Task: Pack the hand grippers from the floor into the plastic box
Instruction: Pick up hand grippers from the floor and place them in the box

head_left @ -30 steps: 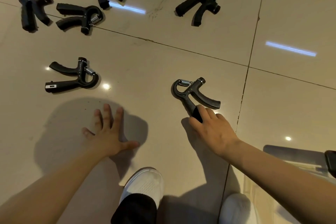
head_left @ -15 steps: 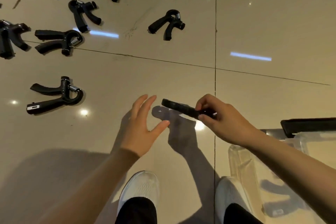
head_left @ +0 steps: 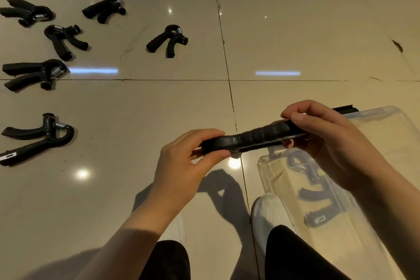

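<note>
Gripping one hand gripper (head_left: 250,140) in both hands, left (head_left: 181,166) and right (head_left: 329,138), beside the plastic box (head_left: 386,125); I count one packed (head_left: 311,191), six left.

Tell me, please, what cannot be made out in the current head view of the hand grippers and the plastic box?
- Held hand gripper: seen edge-on, ends covered by the left hand and right hand.
- Plastic box: far side behind the right forearm, cut by the right edge; contents beyond one packed gripper unclear.
- Floor grippers at far left: blurred, and two others clipped by the frame edge.
- Black strip behind the box: mostly hidden.
</note>
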The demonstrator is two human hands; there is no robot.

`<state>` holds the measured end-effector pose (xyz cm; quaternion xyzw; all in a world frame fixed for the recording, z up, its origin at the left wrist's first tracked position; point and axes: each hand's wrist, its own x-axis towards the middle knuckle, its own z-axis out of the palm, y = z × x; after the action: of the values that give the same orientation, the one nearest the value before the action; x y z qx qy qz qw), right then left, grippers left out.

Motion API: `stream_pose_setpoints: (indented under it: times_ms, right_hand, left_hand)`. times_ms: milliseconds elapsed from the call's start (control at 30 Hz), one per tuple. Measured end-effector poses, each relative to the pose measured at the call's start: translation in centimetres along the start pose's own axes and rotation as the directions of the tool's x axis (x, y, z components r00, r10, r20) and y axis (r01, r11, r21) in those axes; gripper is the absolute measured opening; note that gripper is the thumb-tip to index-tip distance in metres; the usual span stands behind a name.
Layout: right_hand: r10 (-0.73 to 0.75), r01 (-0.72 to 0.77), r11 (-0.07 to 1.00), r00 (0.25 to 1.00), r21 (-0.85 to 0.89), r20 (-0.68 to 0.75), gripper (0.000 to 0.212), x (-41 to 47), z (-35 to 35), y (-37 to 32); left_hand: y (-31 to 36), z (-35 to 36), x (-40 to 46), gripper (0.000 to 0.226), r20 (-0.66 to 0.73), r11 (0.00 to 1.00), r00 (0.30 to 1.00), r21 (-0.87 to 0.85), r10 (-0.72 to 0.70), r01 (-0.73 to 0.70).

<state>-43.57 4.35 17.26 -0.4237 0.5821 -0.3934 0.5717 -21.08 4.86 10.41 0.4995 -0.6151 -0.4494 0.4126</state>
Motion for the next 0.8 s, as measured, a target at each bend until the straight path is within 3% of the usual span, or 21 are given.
stream_pose_setpoints:
  times_ms: [100, 233, 300, 367, 433, 500, 567, 700, 800]
  right_hand:
    - [-0.047, 0.043, 0.994, 0.998, -0.104, -0.041, 0.024, -1.7, -1.3, 0.6]
    - [-0.168, 0.158, 0.88, 0.986, -0.448, 0.018, 0.032, -3.9, -3.6, 0.6]
    - [-0.155, 0.174, 0.739, 0.984, -0.651, 0.087, 0.036, -4.9, -4.3, 0.1]
    - [-0.183, 0.258, 0.517, 0.965, -0.816, 0.189, 0.038, -5.6, -4.5, 0.0]
    - [-0.182, 0.329, 0.321, 0.942, -0.888, 0.283, 0.038, -5.8, -4.8, 0.2]
    - [-0.16, 0.364, 0.252, 0.929, -0.896, 0.332, 0.028, -6.0, -5.6, 0.5]
    - [-0.201, 0.402, 0.245, 0.911, -0.882, 0.36, 0.019, -6.7, -6.8, 0.8]
    - [-0.271, 0.322, 0.439, 0.938, -0.839, 0.218, 0.028, -8.2, -10.3, -0.1]
    - [-0.295, 0.238, 0.574, 0.953, -0.783, 0.073, 0.03, -9.5, -13.5, -1.7]
  left_hand:
    - [1.0, 1.0, -0.4, 0.025, 0.084, 0.994, 0.994, 0.081, 0.071, -0.077]
    - [2.5, 2.6, -0.8, 0.022, 0.158, 0.982, 0.98, 0.125, 0.123, -0.143]
    - [3.4, 3.6, -0.9, 0.019, 0.216, 0.97, 0.964, 0.154, 0.155, -0.191]
    - [4.1, 4.5, -1.0, 0.022, 0.264, 0.948, 0.946, 0.202, 0.188, -0.245]
    - [4.7, 5.0, -1.2, 0.025, 0.288, 0.929, 0.933, 0.236, 0.213, -0.285]
    - [5.1, 5.9, -1.6, 0.028, 0.319, 0.913, 0.919, 0.257, 0.231, -0.318]
    - [5.4, 7.0, -2.1, 0.027, 0.337, 0.911, 0.909, 0.241, 0.244, -0.334]
    - [5.9, 8.7, -2.3, 0.037, 0.335, 0.939, 0.909, 0.149, 0.247, -0.31]
    - [6.1, 9.4, -2.2, 0.046, 0.384, 0.924, 0.887, 0.171, 0.257, -0.341]
